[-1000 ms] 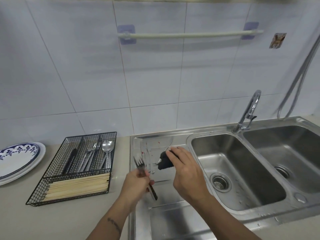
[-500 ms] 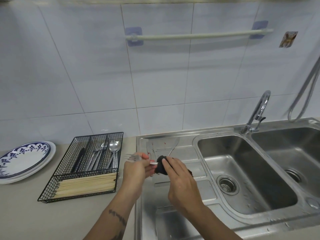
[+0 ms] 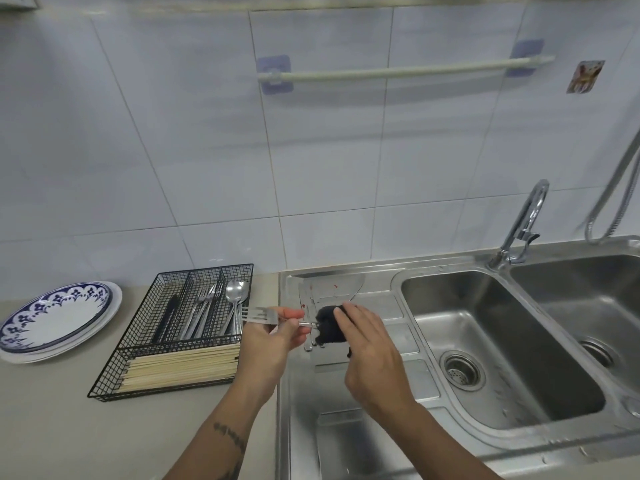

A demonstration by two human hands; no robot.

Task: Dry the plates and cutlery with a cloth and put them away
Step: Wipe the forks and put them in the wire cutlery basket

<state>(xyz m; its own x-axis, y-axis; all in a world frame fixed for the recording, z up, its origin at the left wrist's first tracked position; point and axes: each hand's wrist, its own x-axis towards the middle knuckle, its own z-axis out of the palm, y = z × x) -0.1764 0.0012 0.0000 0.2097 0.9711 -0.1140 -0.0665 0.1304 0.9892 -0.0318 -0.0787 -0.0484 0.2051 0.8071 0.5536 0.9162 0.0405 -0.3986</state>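
The fork (image 3: 259,315) lies level just below the middle of the frame, its long axis running left to right, tines pointing left toward the tray (image 3: 180,327) and handle pointing right into the cloth (image 3: 329,329). It hangs in the air over the seam where the table (image 3: 69,427) meets the steel sink (image 3: 398,427).

My left hand (image 3: 273,336) holds the fork near its neck, fingers (image 3: 294,313) pinched on the metal, palm turned toward me, forearm rising from the bottom centre. My right hand (image 3: 367,355) comes in from the lower right, back of the hand up, its fingers curled around the dark cloth, which is bunched over the fork's handle.

Left of the hands, the black wire tray sits on the table with forks and spoons (image 3: 235,296) in its back compartments and pale chopsticks (image 3: 180,368) across the front one. Further left, at the frame's edge, are stacked plates (image 3: 55,320), the top one rimmed in blue.

Right of the hands lie the two sink basins (image 3: 502,341), with a tap (image 3: 526,223) behind them. White tiles fill the upper frame, carrying a rail (image 3: 405,69).
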